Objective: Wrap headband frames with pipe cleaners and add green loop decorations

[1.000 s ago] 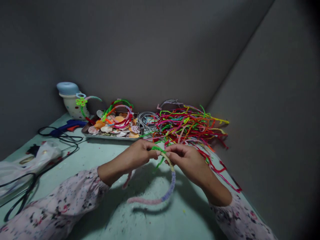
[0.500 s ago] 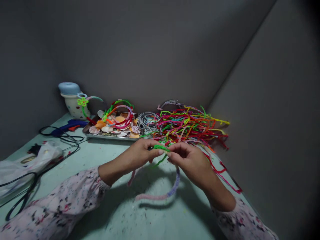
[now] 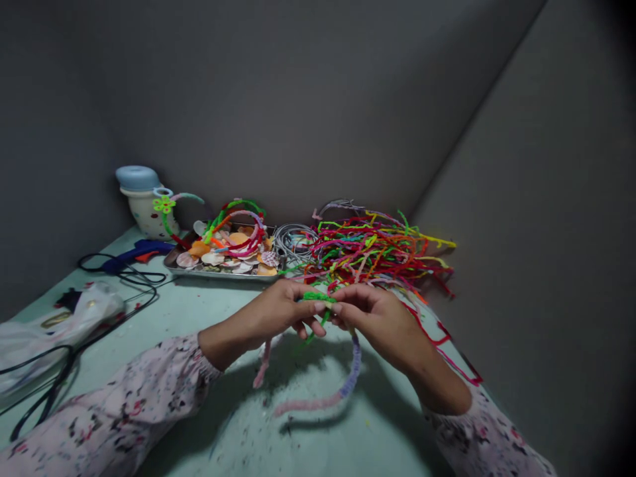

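Both my hands meet above the table, pinching a green pipe cleaner [image 3: 318, 296] that is wound around a fuzzy band. My left hand [image 3: 283, 306] grips it between thumb and index finger, the other fingers curled below. From the opposite side my right hand [image 3: 376, 319] pinches the same spot with thumb and fingertips. A loose green tail hangs beneath. The band's lilac and pink end [image 3: 350, 377] curves down under my right hand. Its other pink end [image 3: 262, 371] hangs below my left hand. The middle of the band is mostly hidden by my fingers.
Beyond my hands lies a metal tray [image 3: 223, 275] of seashells with fuzzy bands on top. Right of it are coiled wire [image 3: 294, 240] and a pile of pipe cleaners [image 3: 377, 248]. At left stand a lidded cup [image 3: 149, 209], a blue glue gun [image 3: 134, 252], black cable and a plastic bag [image 3: 94, 308].
The band's hanging ends have dropped slightly lower. Fingers of my left hand now show below the green wrap, near its loose tail. Both hands keep their pinch.
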Available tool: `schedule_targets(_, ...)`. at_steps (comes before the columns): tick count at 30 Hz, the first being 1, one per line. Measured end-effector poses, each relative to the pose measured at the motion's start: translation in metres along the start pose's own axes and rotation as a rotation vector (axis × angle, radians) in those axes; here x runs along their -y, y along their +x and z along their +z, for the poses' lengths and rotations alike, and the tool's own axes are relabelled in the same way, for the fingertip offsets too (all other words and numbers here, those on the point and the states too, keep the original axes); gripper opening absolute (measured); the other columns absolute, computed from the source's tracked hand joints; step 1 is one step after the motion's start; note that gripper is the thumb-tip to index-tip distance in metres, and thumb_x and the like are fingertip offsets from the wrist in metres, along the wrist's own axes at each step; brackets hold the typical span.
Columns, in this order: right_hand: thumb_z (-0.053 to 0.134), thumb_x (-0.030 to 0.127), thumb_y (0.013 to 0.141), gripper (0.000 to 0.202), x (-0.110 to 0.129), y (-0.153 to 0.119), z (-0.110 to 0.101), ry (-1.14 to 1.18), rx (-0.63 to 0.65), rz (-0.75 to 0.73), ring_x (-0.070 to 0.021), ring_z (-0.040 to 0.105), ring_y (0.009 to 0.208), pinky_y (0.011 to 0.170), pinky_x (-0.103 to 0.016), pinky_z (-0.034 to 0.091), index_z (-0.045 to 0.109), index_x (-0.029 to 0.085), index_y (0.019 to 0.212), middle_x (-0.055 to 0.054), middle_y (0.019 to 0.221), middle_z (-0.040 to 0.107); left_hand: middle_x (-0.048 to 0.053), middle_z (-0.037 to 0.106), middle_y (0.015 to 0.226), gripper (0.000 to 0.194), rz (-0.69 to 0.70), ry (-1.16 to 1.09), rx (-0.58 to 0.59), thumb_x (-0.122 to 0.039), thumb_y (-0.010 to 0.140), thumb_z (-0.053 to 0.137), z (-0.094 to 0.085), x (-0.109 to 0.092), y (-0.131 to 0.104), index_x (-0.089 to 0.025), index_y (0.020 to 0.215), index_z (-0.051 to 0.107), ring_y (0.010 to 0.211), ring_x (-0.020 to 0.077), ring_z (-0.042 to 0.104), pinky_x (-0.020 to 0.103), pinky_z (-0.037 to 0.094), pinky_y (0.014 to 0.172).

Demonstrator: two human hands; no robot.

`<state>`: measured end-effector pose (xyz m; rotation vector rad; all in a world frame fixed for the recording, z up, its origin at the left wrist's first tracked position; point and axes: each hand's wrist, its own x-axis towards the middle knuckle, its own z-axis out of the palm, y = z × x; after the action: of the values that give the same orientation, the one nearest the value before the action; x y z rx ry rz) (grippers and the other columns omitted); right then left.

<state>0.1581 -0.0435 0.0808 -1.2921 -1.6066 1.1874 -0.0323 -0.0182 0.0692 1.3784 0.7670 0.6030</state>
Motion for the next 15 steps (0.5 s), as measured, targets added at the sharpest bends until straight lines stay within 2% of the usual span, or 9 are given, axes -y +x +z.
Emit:
schedule_targets(7,0.062,0.029,0.08,0.014,0.004,-0.002,0.0,-0.162,-0.081,-0.111,-0.0163,0.061,0.073,0.066,-0.028,0.046,0.069,0.019,0.086,-0.003,0.08,0.069,0.005,0.068,0.077,0.025,-0.053,0.001,-0.022,-0.035,0.08,0.065,0.006,-0.001,0.0,-0.013,0.092,0.068,0.07,0.0142,0.065,0.027,0.049,0.063)
schedule_targets(15,0.057,0.027,0.084,0.014,-0.001,-0.003,0.008,-0.254,-0.059,-0.158,-0.0147,0.059,0.069,0.062,-0.025,0.043,0.067,0.019,0.084,-0.001,0.077,0.067,0.006,0.069,0.082,0.023,-0.038,0.006,0.016,-0.033,0.08,0.064,0.009,0.003,-0.001,-0.012,0.089,0.068,0.077,0.0156,0.065,0.028,0.051,0.068)
